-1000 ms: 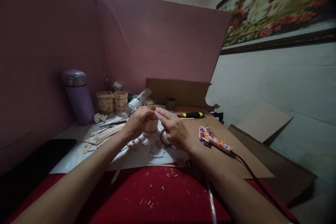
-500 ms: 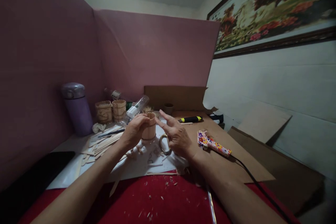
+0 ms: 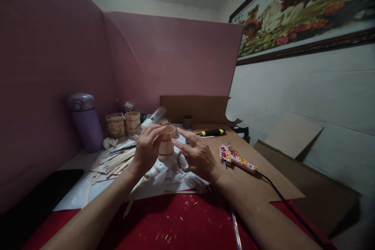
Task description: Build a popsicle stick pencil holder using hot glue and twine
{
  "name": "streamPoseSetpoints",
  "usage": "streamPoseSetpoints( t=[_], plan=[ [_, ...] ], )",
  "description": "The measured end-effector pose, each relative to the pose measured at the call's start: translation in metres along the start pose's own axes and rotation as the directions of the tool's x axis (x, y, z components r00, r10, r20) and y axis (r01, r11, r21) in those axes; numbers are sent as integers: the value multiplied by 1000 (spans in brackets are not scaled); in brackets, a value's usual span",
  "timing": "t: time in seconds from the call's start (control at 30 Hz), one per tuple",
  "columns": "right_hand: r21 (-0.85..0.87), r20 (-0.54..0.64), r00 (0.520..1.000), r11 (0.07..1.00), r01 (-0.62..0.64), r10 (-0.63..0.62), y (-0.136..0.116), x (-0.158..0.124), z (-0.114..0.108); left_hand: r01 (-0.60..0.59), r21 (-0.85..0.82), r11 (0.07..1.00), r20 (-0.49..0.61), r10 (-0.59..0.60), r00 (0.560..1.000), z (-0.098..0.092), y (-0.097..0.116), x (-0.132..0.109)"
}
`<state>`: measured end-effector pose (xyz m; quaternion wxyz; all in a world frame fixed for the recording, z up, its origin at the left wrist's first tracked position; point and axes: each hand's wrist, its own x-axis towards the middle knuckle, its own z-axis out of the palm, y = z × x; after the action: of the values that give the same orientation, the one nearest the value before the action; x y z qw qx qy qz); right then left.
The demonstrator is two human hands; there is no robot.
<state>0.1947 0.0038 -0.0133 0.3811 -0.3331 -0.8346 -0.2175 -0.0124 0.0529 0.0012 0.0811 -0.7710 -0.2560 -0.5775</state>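
A small barrel-shaped cup made of upright wooden sticks stands on white paper, in front of me. My left hand is at its left side, fingers stretched towards the rim; whether the fingertips touch it I cannot tell. On the right, my right hand has its fingers spread and pointing at the cup, with nothing in them. A roll of tape is partly hidden behind the right hand. Loose wooden craft sticks lie in a pile left of my left hand.
A floral glue gun with a black cord and a yellow-black utility knife lie on cardboard to the right. Two wooden cups, a plastic bottle and a purple flask stand or lie at the back left.
My left fingers have loosened from the cup's rim and straightened. My right hand has lowered slightly, its fingers still spread. The cup stays in about the same place.
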Motion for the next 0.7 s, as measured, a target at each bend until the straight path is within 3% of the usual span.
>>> streamPoseSetpoints(
  t=[0.2, 0.33, 0.47, 0.53, 0.63, 0.7],
  plan=[
    [-15, 7, 997, 997, 73, -73, -10, 2, -3, 111, -128, 986, 137, -93, 986, -6, 38, 1],
    [3, 0, 995, 995, 104, -104, -9, 1, -1, 261, -248, 933, 113, -240, 964, -2, 32, 0],
    [45, -8, 996, 995, 86, -86, -7, -2, 0, 443, -315, 840, 38, -455, 890, -7, 18, 0],
    [60, -10, 995, 994, 96, -95, -8, -1, 0, 394, -292, 871, -5, -413, 911, -10, 19, 0],
    [77, -22, 989, 986, 146, -145, -13, 1, -3, 173, -254, 952, -12, -182, 983, -10, 29, 1],
    [91, -25, 985, 980, 175, -173, -16, 2, -4, 38, -230, 972, 12, -36, 999, -7, 37, 1]
  ],
)
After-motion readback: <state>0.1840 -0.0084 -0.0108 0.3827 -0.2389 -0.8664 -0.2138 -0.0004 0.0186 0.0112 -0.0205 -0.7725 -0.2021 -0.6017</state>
